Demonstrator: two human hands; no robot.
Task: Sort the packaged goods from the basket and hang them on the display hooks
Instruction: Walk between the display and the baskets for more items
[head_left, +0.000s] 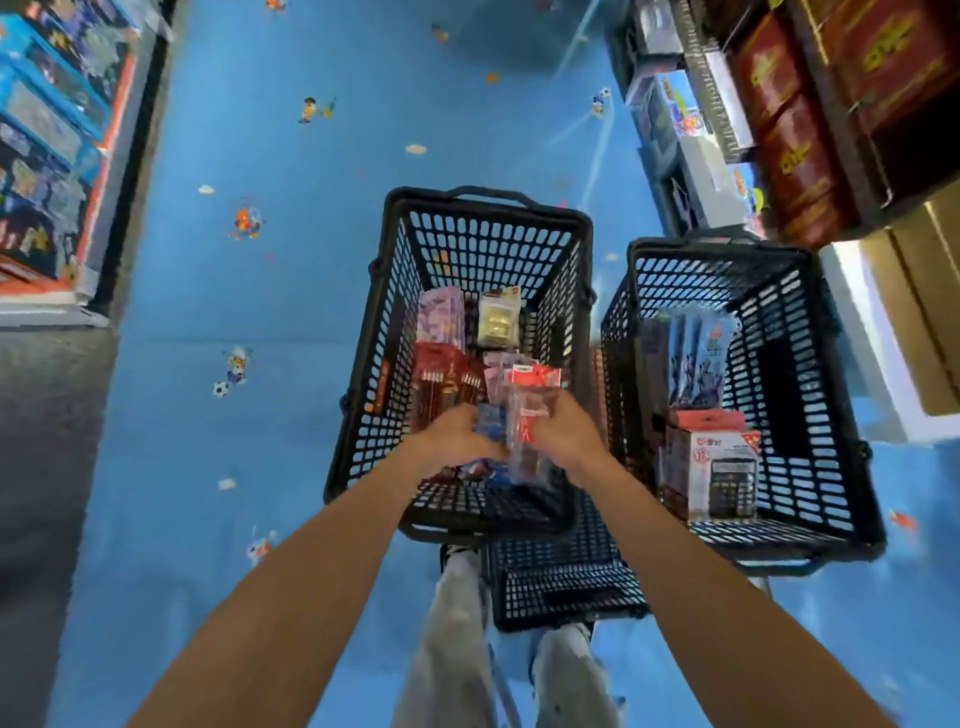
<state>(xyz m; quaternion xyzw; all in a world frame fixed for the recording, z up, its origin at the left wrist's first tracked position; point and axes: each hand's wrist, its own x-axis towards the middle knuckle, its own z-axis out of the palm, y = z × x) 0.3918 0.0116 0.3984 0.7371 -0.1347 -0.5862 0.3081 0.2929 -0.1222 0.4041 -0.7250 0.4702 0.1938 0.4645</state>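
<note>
Left hand (449, 439) grips a blurry blue pack (492, 422); right hand (566, 434) grips a clear red-topped pack (525, 415), hiding near goods in the basket (483, 241).

Two baskets stood side by side before me: the left basket (485, 203) held packets, the right basket (724, 248) a boxed calculator (723, 470) at its near end, flat packs (691, 358) behind it. A third basket (563, 584) sat lower, between them, before my legs (457, 649). At the left basket's near end, my left hand (451, 439) gripped a small packet (491, 422) beside the tall packet (527, 434) in my right hand (567, 432); shelves (49, 156) flanked the aisle.
</note>
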